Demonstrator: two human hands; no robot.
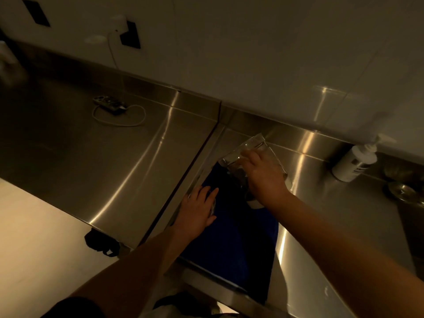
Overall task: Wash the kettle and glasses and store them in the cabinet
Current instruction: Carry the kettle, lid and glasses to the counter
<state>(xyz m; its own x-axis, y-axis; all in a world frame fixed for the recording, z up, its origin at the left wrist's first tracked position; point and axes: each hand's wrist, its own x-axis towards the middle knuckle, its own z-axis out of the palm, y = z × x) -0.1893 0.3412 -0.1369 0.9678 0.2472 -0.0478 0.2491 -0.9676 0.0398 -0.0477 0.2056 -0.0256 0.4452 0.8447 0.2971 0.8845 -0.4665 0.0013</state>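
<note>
Steel counter [103, 161], blue towel [229, 244] at edge: right hand [263, 177] grip closed on glass [252, 148], left hand [197, 210] flat.

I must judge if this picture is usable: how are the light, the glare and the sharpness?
Head view: dim, warm light; bright glare streaks on the steel counter; the blue cloth falls almost into black; the glass under the right hand is slightly blurred; the soap bottle looks soft; straight counter edges bend from the wide lens.
</note>
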